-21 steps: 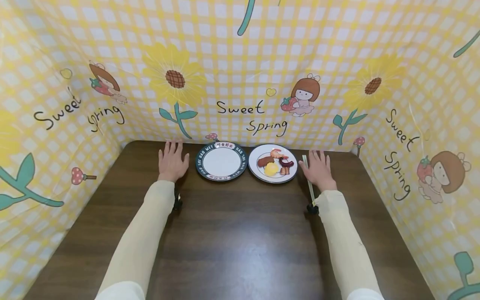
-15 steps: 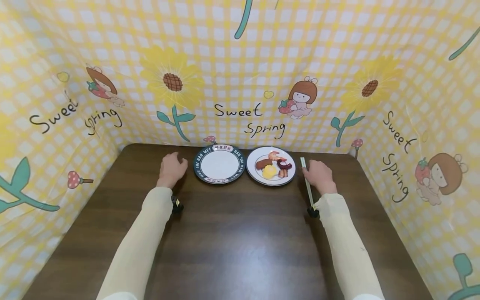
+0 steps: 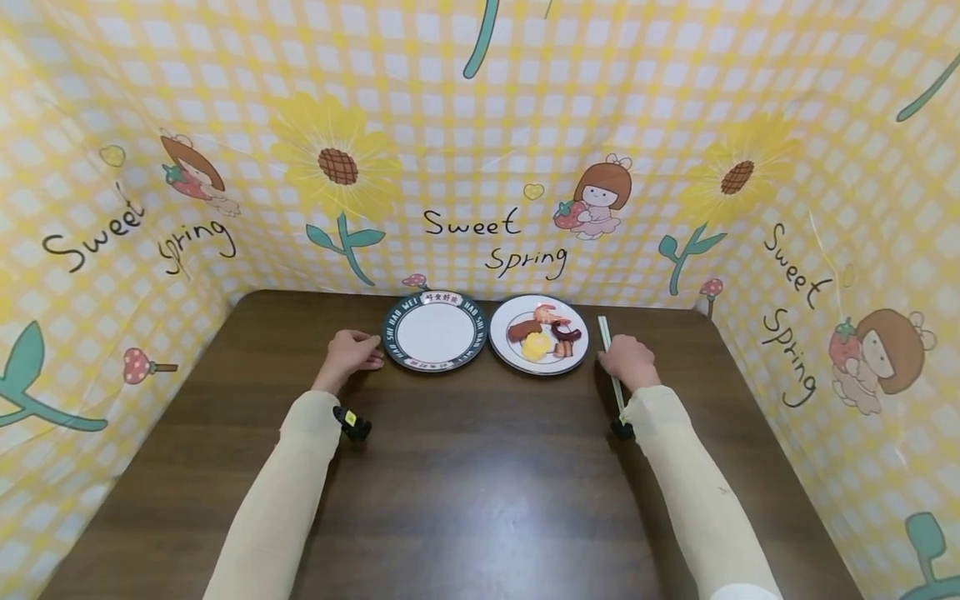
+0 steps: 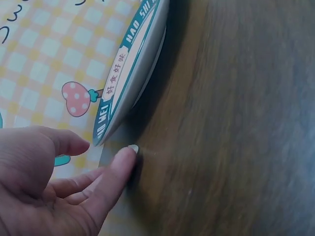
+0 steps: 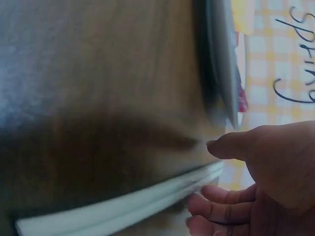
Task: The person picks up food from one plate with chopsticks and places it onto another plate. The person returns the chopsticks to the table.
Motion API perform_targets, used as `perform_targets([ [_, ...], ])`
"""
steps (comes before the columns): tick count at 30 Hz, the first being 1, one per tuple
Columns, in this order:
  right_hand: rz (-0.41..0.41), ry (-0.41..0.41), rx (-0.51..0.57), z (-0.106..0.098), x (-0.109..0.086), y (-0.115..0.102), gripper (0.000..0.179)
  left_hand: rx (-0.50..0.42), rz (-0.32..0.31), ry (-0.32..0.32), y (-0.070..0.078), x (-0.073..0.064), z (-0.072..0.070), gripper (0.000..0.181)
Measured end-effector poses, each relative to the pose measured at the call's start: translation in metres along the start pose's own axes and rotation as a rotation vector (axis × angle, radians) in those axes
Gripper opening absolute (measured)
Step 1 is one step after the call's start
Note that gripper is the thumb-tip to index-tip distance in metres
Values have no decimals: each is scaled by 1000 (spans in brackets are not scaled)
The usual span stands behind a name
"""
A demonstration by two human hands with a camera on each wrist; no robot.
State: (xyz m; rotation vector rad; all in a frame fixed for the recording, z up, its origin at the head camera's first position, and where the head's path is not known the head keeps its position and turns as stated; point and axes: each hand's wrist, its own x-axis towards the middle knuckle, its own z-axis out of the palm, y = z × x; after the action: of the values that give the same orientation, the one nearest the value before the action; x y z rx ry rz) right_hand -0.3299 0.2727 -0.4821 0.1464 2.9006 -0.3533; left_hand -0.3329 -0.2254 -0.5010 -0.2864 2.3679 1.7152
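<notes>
My left hand (image 3: 351,354) is at the left edge of a plate (image 3: 437,335) with a dark green lettered rim. In the left wrist view, thumb and fingers (image 4: 118,169) are spread apart, the rim just beyond the tips. My right hand (image 3: 630,361) is over a pair of pale chopsticks (image 3: 616,392) lying lengthwise on the table. The right wrist view shows the thumb (image 5: 224,146) on one side of the chopsticks, apart from them, and bent fingers (image 5: 216,210) on the other, close beside them.
Between the lettered plate and the chopsticks stands a second plate (image 3: 501,348). It bears toy-like food: a yellow piece (image 3: 536,346), a shrimp (image 3: 550,315), a dark red curved piece (image 3: 566,333) and brown pieces. A printed yellow checked cloth (image 3: 480,167) borders the wooden table (image 3: 480,483).
Both hands lay flat with fingers stretched out before. The left hand has turned and moved right to the lettered plate's edge. The right hand has drawn back and bent its fingers beside the chopsticks.
</notes>
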Motion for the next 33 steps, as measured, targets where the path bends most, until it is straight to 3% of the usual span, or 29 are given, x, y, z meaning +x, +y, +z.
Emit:
perform_targets([
  [6,13,13,-27,5,5,-3,38,-146,24,-15,-1,-1,9,47],
  [10,8,22,-28,8,9,-3,35,-172,25,-3,3,-5,12,46],
  [24,16,-12,-96,13,16,-10,29,-204,11,24,-4,-1,19,50],
  [33,-30,-12,-180,15,15,-6,33,-148,-16,17,-7,5,22,50],
])
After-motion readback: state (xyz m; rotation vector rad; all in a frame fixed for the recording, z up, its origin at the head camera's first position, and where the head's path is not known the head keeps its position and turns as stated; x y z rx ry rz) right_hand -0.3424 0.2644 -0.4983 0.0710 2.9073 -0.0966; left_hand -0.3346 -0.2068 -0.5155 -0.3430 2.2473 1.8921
